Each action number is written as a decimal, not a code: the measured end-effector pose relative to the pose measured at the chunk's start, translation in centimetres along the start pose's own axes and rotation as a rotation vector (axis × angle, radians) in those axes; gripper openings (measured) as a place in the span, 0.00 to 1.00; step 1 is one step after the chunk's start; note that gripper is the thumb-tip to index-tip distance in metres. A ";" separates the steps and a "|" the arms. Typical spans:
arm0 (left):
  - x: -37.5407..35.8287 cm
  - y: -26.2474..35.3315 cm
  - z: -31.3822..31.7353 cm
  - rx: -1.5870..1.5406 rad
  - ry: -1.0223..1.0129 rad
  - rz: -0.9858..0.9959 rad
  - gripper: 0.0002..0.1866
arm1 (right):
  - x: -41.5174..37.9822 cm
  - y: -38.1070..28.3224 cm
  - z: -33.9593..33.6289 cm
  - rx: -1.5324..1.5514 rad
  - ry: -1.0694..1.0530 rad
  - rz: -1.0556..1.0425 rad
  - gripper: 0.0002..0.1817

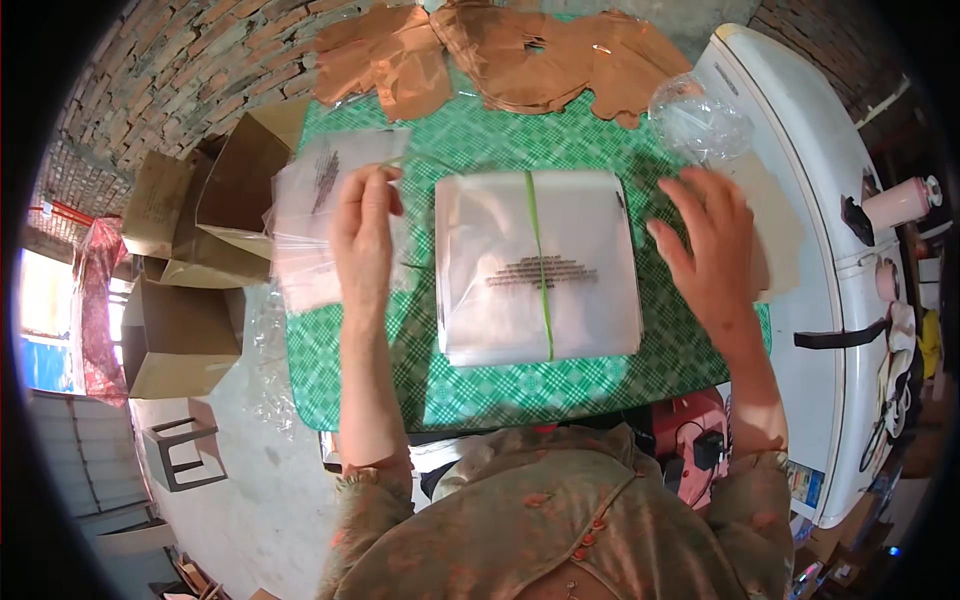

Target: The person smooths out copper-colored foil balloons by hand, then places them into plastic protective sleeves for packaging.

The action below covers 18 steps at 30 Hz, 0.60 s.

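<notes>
A square stack of clear plastic bags (490, 230) with dark printed text lies on a green checked tablecloth (420, 390). One green band (534, 220) runs over the stack from its back edge to its front edge. My left hand (367, 215) is raised left of the stack, its fingers pinched together on a thin green strand (425, 160) that trails to the right. To the right of the stack, my right hand (705, 225) hovers with fingers spread and nothing in it. Neither hand touches the banded stack.
Loose printed bags (300, 245) lie at the table's left. Brown sheets (410, 65) cover the back edge, beside a crumpled clear plastic bundle (700, 118). Open cardboard boxes (180, 330) and a small grey stool (180, 455) stand left. A white fridge (815, 270) stands right.
</notes>
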State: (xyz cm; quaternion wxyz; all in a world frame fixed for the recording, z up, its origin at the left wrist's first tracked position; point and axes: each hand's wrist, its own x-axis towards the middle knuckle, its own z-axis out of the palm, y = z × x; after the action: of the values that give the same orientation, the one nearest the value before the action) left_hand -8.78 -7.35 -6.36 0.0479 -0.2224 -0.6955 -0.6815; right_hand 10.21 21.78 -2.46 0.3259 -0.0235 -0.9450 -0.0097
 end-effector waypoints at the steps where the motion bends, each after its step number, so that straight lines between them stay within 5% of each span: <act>1: -0.2 -0.2 -1.1 0.154 0.049 -0.038 0.15 | -1.1 -0.1 0.0 0.107 -0.045 0.037 0.20; 4: -3.0 -2.1 -3.9 0.808 0.192 0.191 0.18 | -4.0 -0.5 -0.1 0.307 -0.216 0.160 0.19; 9: -9.5 1.2 -3.8 0.628 -0.246 0.043 0.18 | -8.0 -1.7 0.2 0.768 -0.423 0.460 0.18; 16: -11.5 2.9 -0.7 0.678 -0.202 0.176 0.17 | -8.8 -2.4 0.5 0.846 -0.398 0.481 0.17; 18: -11.7 3.2 -0.4 0.596 -0.197 0.054 0.18 | -8.9 -2.6 0.8 0.871 -0.377 0.497 0.17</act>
State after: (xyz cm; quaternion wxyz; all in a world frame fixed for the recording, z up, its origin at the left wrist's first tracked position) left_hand 2.81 -10.67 -7.66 0.0614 -0.2821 -0.8598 -0.4211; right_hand 16.61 18.90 -8.63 0.1225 -0.1106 -0.8696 0.4654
